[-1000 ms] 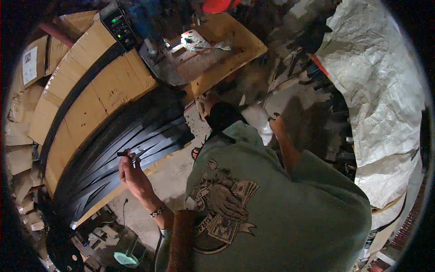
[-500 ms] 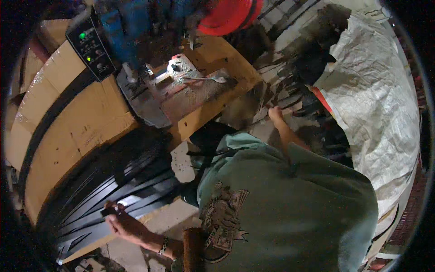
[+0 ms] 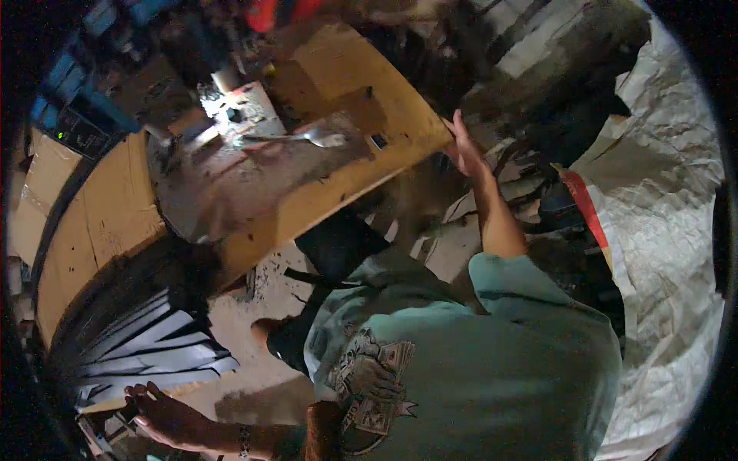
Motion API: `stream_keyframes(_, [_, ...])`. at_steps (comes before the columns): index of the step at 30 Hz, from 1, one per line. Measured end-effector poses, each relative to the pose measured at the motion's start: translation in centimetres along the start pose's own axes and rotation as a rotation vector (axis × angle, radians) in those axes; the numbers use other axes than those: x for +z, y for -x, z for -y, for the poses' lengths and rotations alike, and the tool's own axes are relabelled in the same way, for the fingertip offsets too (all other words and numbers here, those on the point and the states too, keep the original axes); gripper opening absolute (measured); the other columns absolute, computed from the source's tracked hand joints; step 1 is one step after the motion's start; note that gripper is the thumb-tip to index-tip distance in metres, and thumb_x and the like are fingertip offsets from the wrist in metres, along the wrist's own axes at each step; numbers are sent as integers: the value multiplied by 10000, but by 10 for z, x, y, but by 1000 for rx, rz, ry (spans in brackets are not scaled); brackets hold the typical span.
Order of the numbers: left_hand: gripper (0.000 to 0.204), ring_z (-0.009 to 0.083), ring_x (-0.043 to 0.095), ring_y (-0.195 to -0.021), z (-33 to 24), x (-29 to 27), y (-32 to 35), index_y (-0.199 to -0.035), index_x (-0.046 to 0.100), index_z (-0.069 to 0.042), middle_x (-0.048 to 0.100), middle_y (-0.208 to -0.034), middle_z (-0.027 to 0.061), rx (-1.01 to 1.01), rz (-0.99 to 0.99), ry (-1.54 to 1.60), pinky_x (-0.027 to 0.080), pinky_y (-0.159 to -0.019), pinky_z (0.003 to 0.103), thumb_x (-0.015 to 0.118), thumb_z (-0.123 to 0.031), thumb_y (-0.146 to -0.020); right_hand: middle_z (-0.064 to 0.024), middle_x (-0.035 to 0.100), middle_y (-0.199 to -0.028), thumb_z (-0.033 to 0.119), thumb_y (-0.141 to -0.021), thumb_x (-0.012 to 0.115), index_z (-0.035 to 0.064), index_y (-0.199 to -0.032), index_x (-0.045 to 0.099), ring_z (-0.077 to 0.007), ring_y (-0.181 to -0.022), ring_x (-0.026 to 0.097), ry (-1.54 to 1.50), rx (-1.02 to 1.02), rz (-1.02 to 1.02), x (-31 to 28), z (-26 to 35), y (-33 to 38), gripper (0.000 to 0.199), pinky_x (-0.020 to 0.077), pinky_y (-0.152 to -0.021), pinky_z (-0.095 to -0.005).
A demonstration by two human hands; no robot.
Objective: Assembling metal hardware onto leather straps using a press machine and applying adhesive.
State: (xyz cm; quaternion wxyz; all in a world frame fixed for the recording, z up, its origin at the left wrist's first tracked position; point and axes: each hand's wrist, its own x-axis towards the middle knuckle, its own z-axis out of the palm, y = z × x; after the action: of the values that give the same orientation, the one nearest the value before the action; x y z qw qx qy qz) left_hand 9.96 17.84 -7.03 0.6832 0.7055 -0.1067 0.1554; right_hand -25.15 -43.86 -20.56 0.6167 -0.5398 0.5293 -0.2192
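Observation:
My right hand (image 3: 465,150) reaches up with fingers straight and touches the near right corner of a worn wooden board (image 3: 361,180). On the board lie a metal spanner-like tool (image 3: 307,138) and a small brightly lit white part (image 3: 238,111). My left hand (image 3: 165,419) is low at the left, beside the rim of a big wooden reel (image 3: 100,230) wound with black strip (image 3: 146,342). Its fingers are dim, so I cannot see whether they hold anything. My green printed T-shirt (image 3: 477,361) fills the lower middle.
A large crumpled white sack (image 3: 661,230) with a red edge covers the right side. A dark control box with a green light (image 3: 77,131) stands at the upper left near blue machinery. My foot (image 3: 269,334) stands on the pale floor below the board.
The view has swung so the reel slid left and down and the board came nearer. My right hand rose to the board's corner. My left hand dropped from the black strip to the reel's lower rim.

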Motion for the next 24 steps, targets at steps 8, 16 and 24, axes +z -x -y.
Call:
stream_keyframes(8, [398,203,508,-1106,-47,73,65,-1187,544,9,582,-1151,92,-22,139,270,327,-1006,446,526,-306,-944,-73,593,-1293,489,-989,447,9,-1376,477,-211,-1207,536,-204,-201,23,-5,-7,25,618,428,-992,-352])
stream_keyframes(16, [323,254,464,-1242,-67,110,69,-1144,580,5,585,-1225,146,33,287,257,318,-1077,474,525,-253,-957,-127,622,-1236,319,-981,476,18,-1334,525,-233,-1131,579,383,-612,109,-29,-25,73,466,436,-975,-355])
stream_keyframes(24, [353,299,470,-1208,-35,135,89,-1154,517,59,526,-1260,207,-73,317,2,402,-1025,455,482,-211,-930,-118,600,-1244,50,-891,507,-6,-1376,455,-175,-1178,553,28,-436,-15,-24,-48,33,491,408,-1001,-322])
